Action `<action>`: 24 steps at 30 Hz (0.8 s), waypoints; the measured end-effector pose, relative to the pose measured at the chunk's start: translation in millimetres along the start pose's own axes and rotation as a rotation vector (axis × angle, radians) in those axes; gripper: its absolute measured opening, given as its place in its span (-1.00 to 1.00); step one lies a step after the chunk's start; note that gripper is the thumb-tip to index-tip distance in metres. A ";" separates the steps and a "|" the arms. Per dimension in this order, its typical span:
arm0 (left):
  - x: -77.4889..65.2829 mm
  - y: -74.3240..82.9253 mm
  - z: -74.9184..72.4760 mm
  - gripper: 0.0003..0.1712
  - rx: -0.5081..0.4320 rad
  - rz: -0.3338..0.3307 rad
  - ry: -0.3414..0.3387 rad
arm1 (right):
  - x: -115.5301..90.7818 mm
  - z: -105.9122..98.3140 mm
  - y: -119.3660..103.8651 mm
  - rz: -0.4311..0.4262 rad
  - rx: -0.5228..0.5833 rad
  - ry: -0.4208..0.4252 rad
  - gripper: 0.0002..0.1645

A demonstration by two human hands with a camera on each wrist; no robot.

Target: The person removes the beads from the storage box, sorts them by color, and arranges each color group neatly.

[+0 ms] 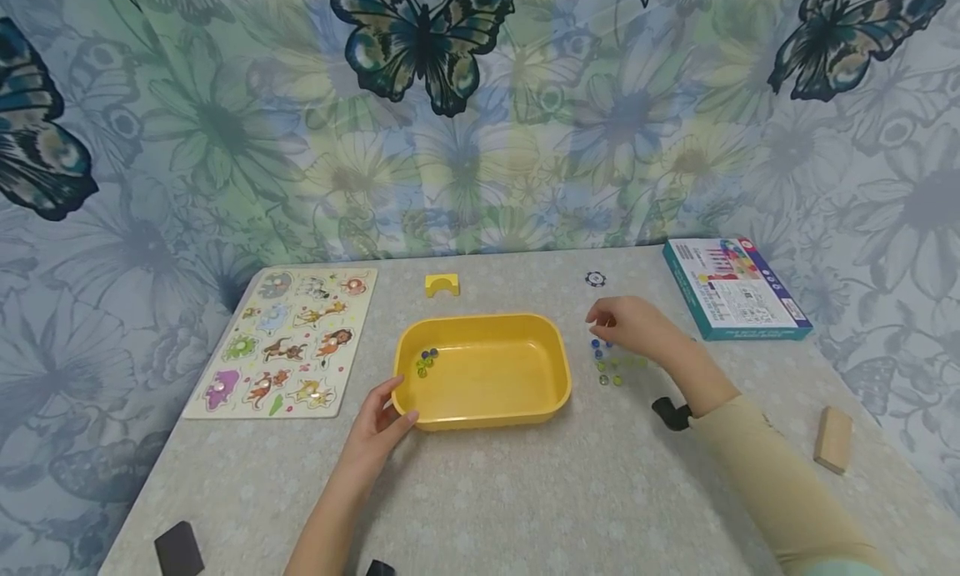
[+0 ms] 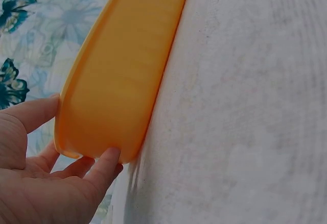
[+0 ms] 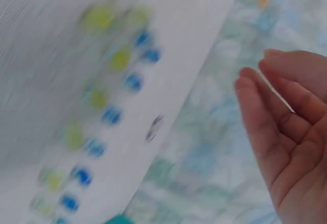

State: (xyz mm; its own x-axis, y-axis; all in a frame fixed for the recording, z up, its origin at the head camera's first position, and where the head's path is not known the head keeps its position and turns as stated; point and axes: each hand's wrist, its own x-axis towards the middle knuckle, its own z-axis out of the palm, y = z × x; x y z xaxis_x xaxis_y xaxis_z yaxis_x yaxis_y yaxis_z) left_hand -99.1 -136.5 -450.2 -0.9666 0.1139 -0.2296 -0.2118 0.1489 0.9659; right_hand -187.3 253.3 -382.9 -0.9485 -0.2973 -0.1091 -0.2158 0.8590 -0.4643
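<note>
A shallow yellow tray (image 1: 495, 380) stands mid-table, several blue and green marbles (image 1: 428, 362) gathered at its left end. My left hand (image 1: 377, 426) grips that end, thumb and fingers on the rim and wall of the tray (image 2: 112, 71). To the tray's right, my right hand (image 1: 633, 326) hovers over more marbles (image 1: 617, 381), partly covering them in the head view. Blue marbles (image 3: 112, 115) and green marbles (image 3: 74, 137) form two rough rows in the right wrist view. There the right hand (image 3: 291, 132) has loosely bent fingers with nothing visible between them.
An animal puzzle board (image 1: 300, 368) lies left of the tray, a yellow arch block (image 1: 442, 283) behind it. A poker chip (image 1: 595, 279) and a teal-edged box (image 1: 735, 297) lie back right. A wooden block (image 1: 833, 440) sits far right, a dark block (image 1: 179, 549) front left.
</note>
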 end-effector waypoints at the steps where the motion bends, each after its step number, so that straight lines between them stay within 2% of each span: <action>1: 0.2 0.3 -0.1 -0.34 0.000 0.000 -0.001 | 0.4 1.7 -6.7 -0.022 0.017 0.014 -0.77; 5: 1.0 0.7 -0.2 -0.33 0.004 -0.004 0.001 | 3.8 18.8 -38.5 -0.134 0.092 0.029 -0.75; 8: 0.9 0.7 -0.2 -0.33 0.005 -0.009 0.001 | 10.0 38.5 -63.7 -0.181 0.121 0.014 -0.76; 16: 1.4 -0.2 0.4 -0.32 0.006 -0.003 -0.002 | 42.1 91.6 -117.6 -0.212 0.191 -0.075 -0.73; 24: 0.4 -1.1 -0.1 -0.33 -0.001 0.020 -0.013 | 68.4 125.9 -154.0 -0.177 0.151 -0.114 -0.69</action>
State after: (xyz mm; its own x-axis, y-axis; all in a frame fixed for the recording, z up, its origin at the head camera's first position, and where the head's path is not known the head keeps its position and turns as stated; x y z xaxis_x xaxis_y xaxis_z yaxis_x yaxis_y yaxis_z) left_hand -99.2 -136.7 -451.3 -0.9687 0.1299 -0.2116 -0.1925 0.1454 0.9705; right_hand -189.8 48.3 -429.5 -0.8650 -0.4897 -0.1094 -0.3305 0.7201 -0.6101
